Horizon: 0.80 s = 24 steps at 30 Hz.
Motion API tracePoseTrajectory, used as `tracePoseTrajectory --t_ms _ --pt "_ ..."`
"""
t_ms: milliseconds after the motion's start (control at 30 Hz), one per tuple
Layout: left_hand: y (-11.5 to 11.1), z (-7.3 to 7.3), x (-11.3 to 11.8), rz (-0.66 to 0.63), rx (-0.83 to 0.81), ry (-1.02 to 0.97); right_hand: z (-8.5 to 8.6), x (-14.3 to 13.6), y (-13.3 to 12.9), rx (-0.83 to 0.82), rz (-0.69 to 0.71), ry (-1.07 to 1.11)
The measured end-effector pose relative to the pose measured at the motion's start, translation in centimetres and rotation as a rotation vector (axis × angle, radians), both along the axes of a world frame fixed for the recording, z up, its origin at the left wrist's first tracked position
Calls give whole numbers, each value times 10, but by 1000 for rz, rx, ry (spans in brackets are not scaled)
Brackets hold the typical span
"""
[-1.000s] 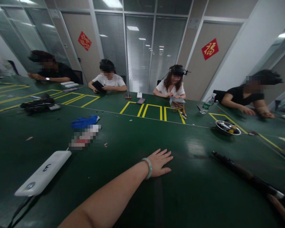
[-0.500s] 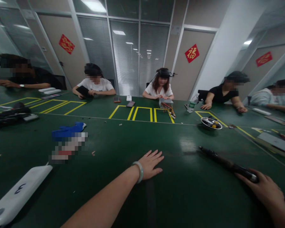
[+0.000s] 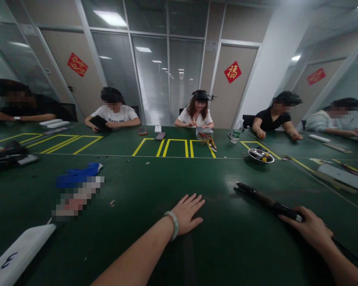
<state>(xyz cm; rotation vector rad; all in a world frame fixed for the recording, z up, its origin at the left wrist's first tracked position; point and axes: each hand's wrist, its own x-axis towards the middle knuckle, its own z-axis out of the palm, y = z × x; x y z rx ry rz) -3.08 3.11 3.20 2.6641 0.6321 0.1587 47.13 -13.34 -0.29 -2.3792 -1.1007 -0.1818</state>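
Observation:
My left hand (image 3: 188,214) lies flat on the dark green table (image 3: 155,254), fingers stretched out, with a pale jade bangle (image 3: 174,225) around the wrist. To the right, my right hand (image 3: 312,228) is closed around the rear end of a black electric screwdriver (image 3: 268,201). The screwdriver's tip points left and away from me, just above or against the tabletop; I cannot tell which. A dark cord (image 3: 347,252) runs back beside my right forearm. Between the two hands there is bare tabletop.
At left lie a white power bank marked 3 (image 3: 20,254), a blurred-out item and a blue glove (image 3: 77,174). Beyond are a metal bowl (image 3: 261,159) with small parts, a water bottle (image 3: 236,133), and a grey box with coloured wires (image 3: 204,133). Several people sit opposite.
My right hand has moved left with the screwdriver, bringing it nearer my left hand. My left hand stays flat on the table. The view has shifted slightly.

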Motion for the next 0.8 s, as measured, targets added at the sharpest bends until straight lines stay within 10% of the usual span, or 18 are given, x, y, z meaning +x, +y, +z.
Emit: tracePoseTrajectory --t_ms 500,667,800 --pt "-10 26 3 10 214 -211 17 -321 112 -98 659 43" --pt "-10 21 3 103 236 -203 25 -339 102 -127 854 34" --pt "-10 16 4 144 251 -162 26 -306 63 -30 644 -189"
